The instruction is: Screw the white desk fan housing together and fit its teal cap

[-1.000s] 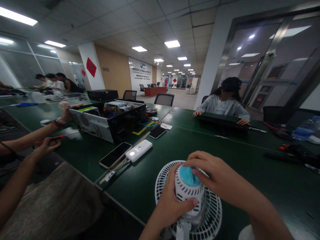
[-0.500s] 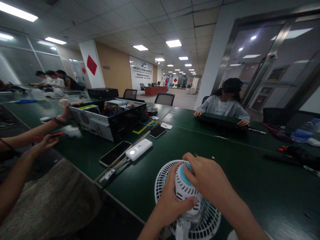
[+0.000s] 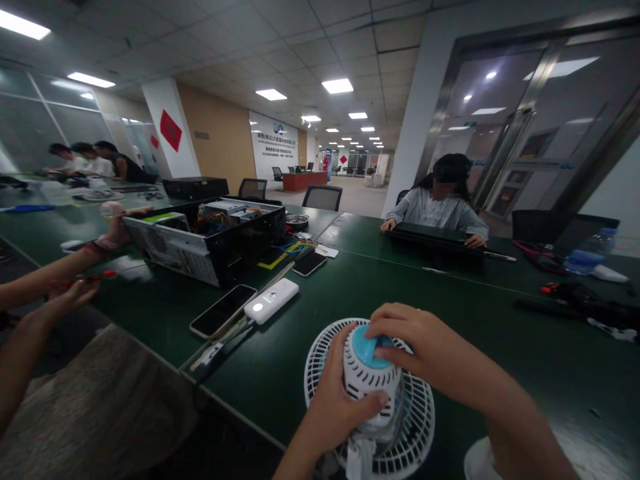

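Observation:
A small white fan [image 3: 320, 363] lies face down on the green table [image 3: 500, 347], its round grille flat and its motor housing [image 3: 367, 383] pointing up. My left hand [image 3: 340, 407] wraps around the white housing from the near side, thumb across its front. My right hand [image 3: 425, 347] reaches in from the right, with its fingers curled onto the blue cap [image 3: 365, 347] on top of the housing.
A white power bank [image 3: 271, 300] and two phones [image 3: 223, 310] lie to the left. An open computer case [image 3: 215, 240] stands beyond, with another person's hands [image 3: 70, 293] holding a red tool. A seated person [image 3: 440, 207] works across the table. Tools and a bottle [image 3: 587, 253] sit far right.
My right hand's fingers shifted on the blue cap, covering it and then uncovering it again. The left hand kept its hold on the housing. The view drifted slightly.

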The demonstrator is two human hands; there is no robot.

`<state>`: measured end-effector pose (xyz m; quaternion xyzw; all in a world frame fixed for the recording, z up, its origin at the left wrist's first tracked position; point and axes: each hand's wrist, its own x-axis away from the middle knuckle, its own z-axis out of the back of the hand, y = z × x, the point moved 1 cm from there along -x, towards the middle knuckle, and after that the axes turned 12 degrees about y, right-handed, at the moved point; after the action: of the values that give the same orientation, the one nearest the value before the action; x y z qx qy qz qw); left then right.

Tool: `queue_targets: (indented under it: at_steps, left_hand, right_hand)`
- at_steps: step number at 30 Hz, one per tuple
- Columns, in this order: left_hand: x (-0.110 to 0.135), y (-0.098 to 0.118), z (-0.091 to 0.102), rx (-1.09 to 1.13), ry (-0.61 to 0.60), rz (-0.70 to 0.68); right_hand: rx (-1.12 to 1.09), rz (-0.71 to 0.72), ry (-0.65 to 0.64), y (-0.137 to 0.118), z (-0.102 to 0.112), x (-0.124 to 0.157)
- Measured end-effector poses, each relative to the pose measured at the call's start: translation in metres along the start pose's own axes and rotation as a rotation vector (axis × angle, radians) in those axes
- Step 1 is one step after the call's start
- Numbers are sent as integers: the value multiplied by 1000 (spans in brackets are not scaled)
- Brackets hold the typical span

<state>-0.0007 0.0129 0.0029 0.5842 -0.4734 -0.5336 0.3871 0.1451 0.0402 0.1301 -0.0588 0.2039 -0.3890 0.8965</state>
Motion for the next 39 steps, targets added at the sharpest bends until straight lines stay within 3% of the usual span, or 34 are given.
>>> queue_targets:
  at_steps: [3, 7, 9, 17, 21, 24, 30, 33, 35, 39]
  left_hand:
    - [0, 1, 0, -11, 10, 2]
    - [-1, 2, -1, -53, 44, -8]
    - [0, 2, -1, -43, 39, -10]
    - [0, 3, -1, -13, 26, 2]
    - [0, 3, -2, 1, 65, 21]
    - [0, 3, -3, 6, 64, 29]
    - [0, 4, -3, -41, 85, 47]
    - [0, 6, -3, -53, 70, 22]
    - [0, 6, -3, -14, 55, 25]
    - [0, 5, -3, 32, 44, 50]
  right_hand:
    - [171, -82, 19, -14, -13, -8]
    - [457, -322, 75, -31, -28, -16]
    - [456, -358, 93, -30, -26, -15]
    - [-48, 43, -11, 0, 7, 8]
    - [-65, 60, -20, 0, 4, 2]
    - [73, 40, 21, -7, -7, -6]
    - [453, -269, 48, -29, -30, -18]
    - [485, -378, 56, -33, -26, -15]
    - [371, -328, 51, -29, -18, -10]
    - [59, -36, 35, -13, 2, 2]
